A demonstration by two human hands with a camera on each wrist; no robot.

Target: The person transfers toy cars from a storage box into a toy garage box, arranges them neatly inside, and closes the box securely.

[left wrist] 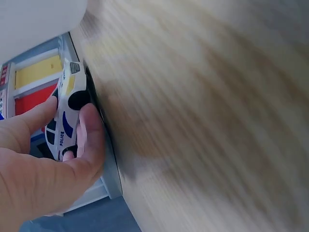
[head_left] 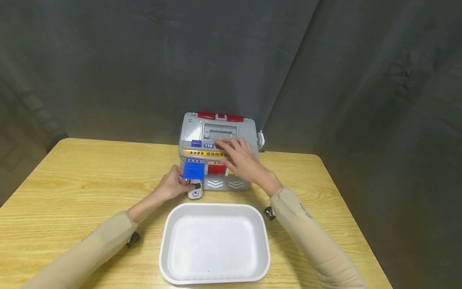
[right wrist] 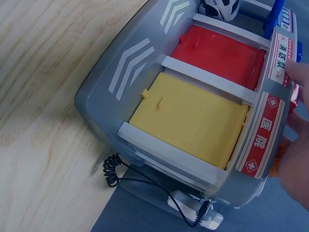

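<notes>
Your left hand (head_left: 172, 185) pinches the white toy police car (head_left: 195, 188) — thumb on one flank, fingers on the other, as the left wrist view shows with the car (left wrist: 66, 113) held between thumb and fingertip. The car sits at the mouth of the left-most bay of the grey toy station (head_left: 218, 154), directly under the raised blue door (head_left: 192, 169). Seen from your head, the car's long axis runs 12 to 6 o'clock, nose toward you at 6, tail toward the bay at 12. The white tray (head_left: 214, 242) lies at 6 o'clock from the car, near it but not touching, with bare table (head_left: 83, 176) between.

Your right hand (head_left: 240, 156) rests flat on the station's front upper edge, fingers spread and straight, pressing down rather than gripping; it lies at about 2 o'clock from the car. In the right wrist view the red door (right wrist: 219, 53) and yellow door (right wrist: 190, 116) are both closed.

Your left hand is the nearer one — it already has the car.
</notes>
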